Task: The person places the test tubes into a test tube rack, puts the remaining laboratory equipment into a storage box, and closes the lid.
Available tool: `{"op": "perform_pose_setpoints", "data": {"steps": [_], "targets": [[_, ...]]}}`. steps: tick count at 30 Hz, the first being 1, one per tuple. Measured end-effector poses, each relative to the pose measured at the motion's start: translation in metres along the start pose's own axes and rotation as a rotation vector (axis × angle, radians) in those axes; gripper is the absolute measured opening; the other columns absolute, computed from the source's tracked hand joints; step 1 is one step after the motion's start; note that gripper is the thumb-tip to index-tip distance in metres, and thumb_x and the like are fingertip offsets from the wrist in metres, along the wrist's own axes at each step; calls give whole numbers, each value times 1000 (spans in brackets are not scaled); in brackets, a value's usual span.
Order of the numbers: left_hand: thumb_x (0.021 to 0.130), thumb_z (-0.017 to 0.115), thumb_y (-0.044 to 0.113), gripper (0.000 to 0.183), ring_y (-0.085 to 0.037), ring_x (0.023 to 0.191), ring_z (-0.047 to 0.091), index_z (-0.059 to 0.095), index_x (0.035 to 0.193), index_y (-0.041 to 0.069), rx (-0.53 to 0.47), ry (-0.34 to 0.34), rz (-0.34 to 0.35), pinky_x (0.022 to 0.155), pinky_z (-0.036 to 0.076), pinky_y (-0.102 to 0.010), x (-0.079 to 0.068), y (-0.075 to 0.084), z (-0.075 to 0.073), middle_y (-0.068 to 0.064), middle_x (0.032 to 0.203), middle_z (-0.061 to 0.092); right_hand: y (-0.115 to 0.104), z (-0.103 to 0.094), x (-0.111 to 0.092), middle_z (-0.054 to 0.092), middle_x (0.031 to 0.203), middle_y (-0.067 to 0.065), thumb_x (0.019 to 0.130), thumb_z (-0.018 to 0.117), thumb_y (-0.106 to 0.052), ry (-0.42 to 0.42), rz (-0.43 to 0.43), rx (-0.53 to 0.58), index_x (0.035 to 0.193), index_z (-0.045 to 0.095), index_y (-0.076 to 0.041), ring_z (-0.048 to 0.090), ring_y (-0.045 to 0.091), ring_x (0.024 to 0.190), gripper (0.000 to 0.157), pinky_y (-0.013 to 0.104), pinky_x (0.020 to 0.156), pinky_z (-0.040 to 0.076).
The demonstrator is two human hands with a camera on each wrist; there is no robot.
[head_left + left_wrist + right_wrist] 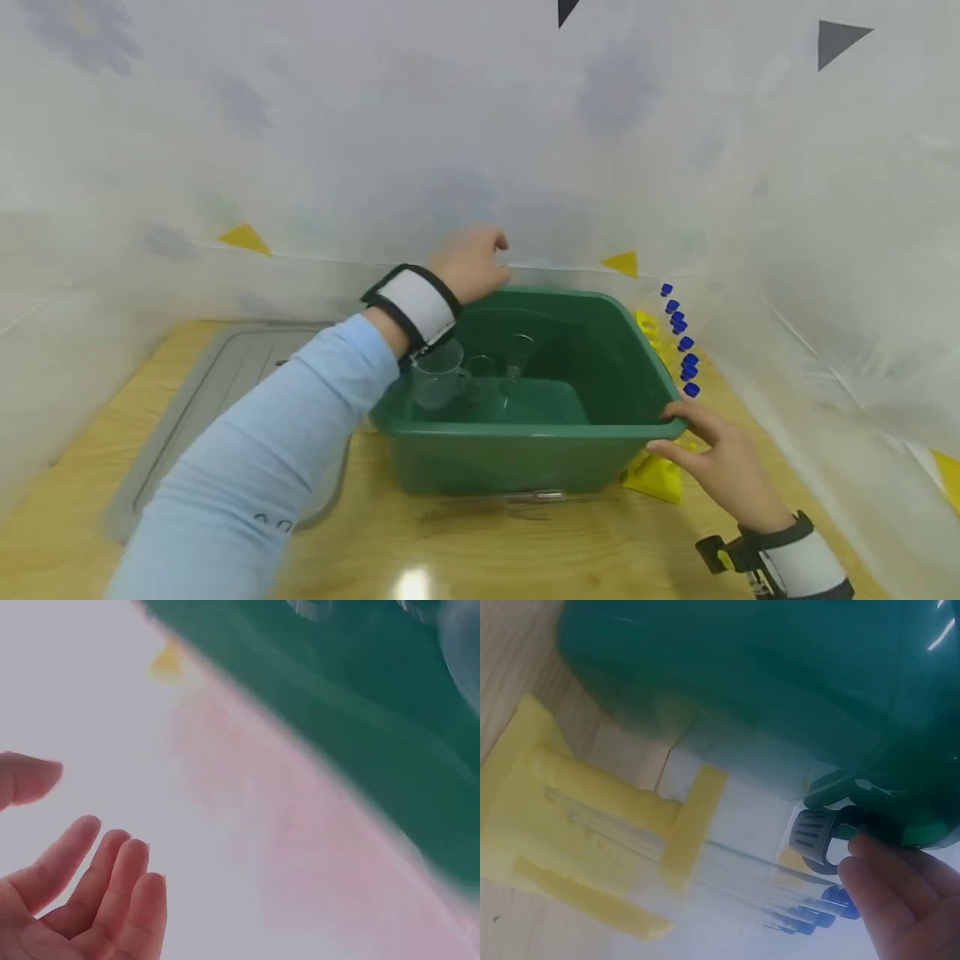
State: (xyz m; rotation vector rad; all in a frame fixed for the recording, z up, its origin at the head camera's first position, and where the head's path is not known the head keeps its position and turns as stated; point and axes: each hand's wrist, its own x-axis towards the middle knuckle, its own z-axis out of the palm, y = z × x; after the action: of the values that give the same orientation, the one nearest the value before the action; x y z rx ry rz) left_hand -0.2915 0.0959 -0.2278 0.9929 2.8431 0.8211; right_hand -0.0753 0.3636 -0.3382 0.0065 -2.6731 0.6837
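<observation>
My left hand [471, 265] hovers over the far left rim of a green plastic basin [525, 458]. In the left wrist view its fingers are loosely bent and the thumb stands apart, with nothing between them. With fingertips over the rim and thumb outside, my right hand [726, 467] grips the basin's near right corner. Inside the basin stand a clear beaker [435, 383] and a smaller glass vessel [521, 352]. A grey ribbed piece [814, 836] shows by the right fingertips in the right wrist view.
Right of the basin is a yellow rack [694, 825] of test tubes with several blue caps [690, 367]. Thin metal tools [543, 497] lie before the basin on the wooden table [495, 558]. A grey tray [240, 358] sits at left, partly behind my sleeve. Pale sheeting [450, 167] hangs behind.
</observation>
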Motion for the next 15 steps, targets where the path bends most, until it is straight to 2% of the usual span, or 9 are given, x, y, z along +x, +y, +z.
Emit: {"op": "perform_pose_setpoints", "data": {"steps": [2, 4, 5, 7, 9, 11, 13, 15], "targets": [[91, 50, 15, 41, -27, 105, 55, 48, 131, 5, -47, 60, -39, 90, 46, -41, -8, -20, -15, -14, 132, 52, 6, -1, 2, 66, 107, 14, 80, 73, -20, -18, 30, -5, 104, 60, -9, 58, 42, 106, 29, 60, 84, 47], [89, 51, 12, 43, -32, 110, 53, 47, 131, 2, -59, 91, -86, 92, 45, -44, -17, -48, -24, -18, 132, 51, 12, -2, 5, 65, 109, 17, 83, 71, -23, -48, 61, 6, 104, 59, -9, 56, 46, 109, 28, 62, 84, 46], [88, 50, 10, 45, -34, 111, 53, 46, 131, 1, -65, 92, -112, 92, 45, -46, -22, -65, -24, -20, 132, 50, 14, -3, 6, 64, 111, 18, 83, 70, -24, -61, 74, 6, 104, 58, -10, 55, 48, 109, 28, 62, 83, 46], [86, 52, 9, 47, -40, 116, 50, 44, 131, -4, -56, 52, -148, 95, 44, -50, -33, -99, -20, -25, 130, 49, 18, -4, 10, 62, 114, 19, 85, 68, -26, -80, 92, 8, 105, 57, -11, 53, 50, 110, 27, 62, 84, 46], [86, 56, 10, 50, -44, 117, 48, 43, 131, -9, -40, -21, -174, 97, 42, -53, -44, -128, -7, -30, 130, 48, 21, -5, 14, 61, 116, 19, 86, 67, -28, -92, 100, 11, 105, 57, -11, 52, 51, 111, 27, 63, 85, 45], [86, 59, 14, 55, -46, 117, 48, 42, 131, -11, -25, -103, -195, 96, 43, -54, -53, -150, 12, -33, 130, 47, 23, -5, 19, 60, 118, 19, 86, 67, -29, -95, 100, 11, 105, 57, -11, 52, 52, 112, 27, 63, 86, 45], [85, 63, 20, 61, -48, 116, 48, 41, 131, -13, -23, -154, -195, 95, 44, -53, -59, -164, 33, -34, 129, 47, 24, -6, 25, 60, 119, 20, 86, 67, -30, -95, 99, 15, 105, 57, -11, 51, 52, 112, 28, 62, 87, 45], [84, 66, 25, 65, -48, 116, 49, 42, 130, -13, -40, -164, -202, 93, 45, -53, -61, -172, 54, -34, 129, 48, 25, -5, 29, 60, 120, 20, 86, 66, -30, -93, 98, 18, 106, 57, -11, 51, 52, 113, 29, 61, 88, 45]]}}
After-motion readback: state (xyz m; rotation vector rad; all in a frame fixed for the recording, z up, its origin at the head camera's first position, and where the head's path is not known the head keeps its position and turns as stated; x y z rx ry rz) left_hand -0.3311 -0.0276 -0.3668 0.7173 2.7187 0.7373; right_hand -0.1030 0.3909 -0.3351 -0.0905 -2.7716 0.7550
